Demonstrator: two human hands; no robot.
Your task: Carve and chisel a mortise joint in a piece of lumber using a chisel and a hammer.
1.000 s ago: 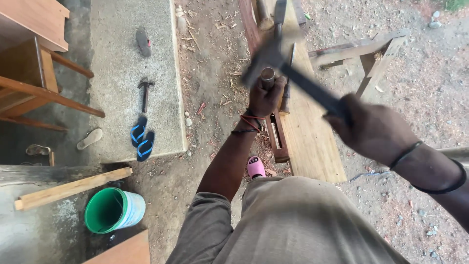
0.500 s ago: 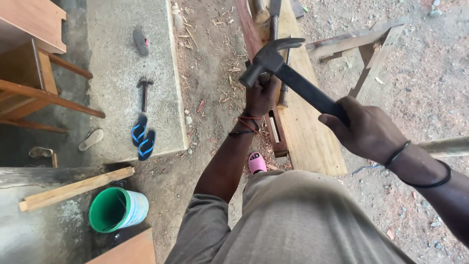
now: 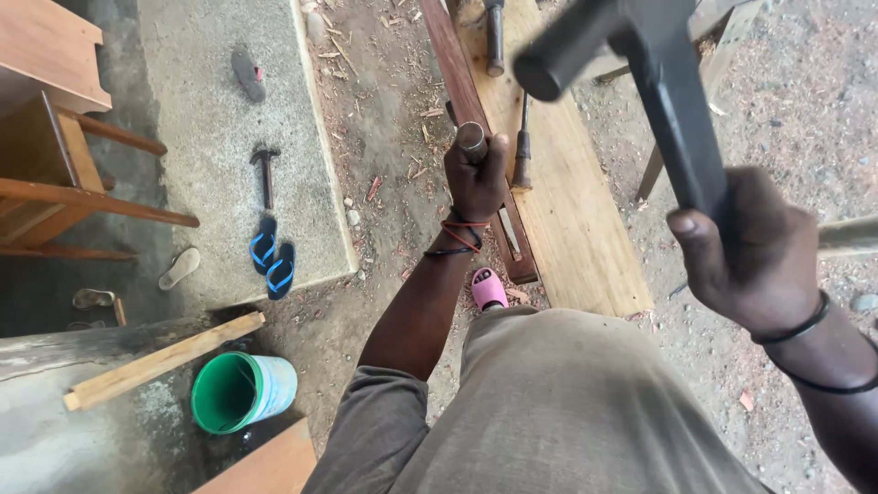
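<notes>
Overhead, the right hand (image 3: 745, 252) grips a dark hammer (image 3: 640, 69) raised above the left hand (image 3: 476, 174), whose closed fist steadies a chisel (image 3: 472, 140) upright on the reddish strip (image 3: 476, 119) beside the pale plank (image 3: 567, 210), presenting its top to the hammerhead.

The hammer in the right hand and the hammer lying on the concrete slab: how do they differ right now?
The raised hammer is gripped by the right hand and held up close to the camera, blurred; the slab hammer lies flat and untouched on the concrete slab, sharp in view. The raised one is poised above the chisel held in the left hand; the slab one lies beside blue sandals. Both look dark, head and handle alike.
</notes>
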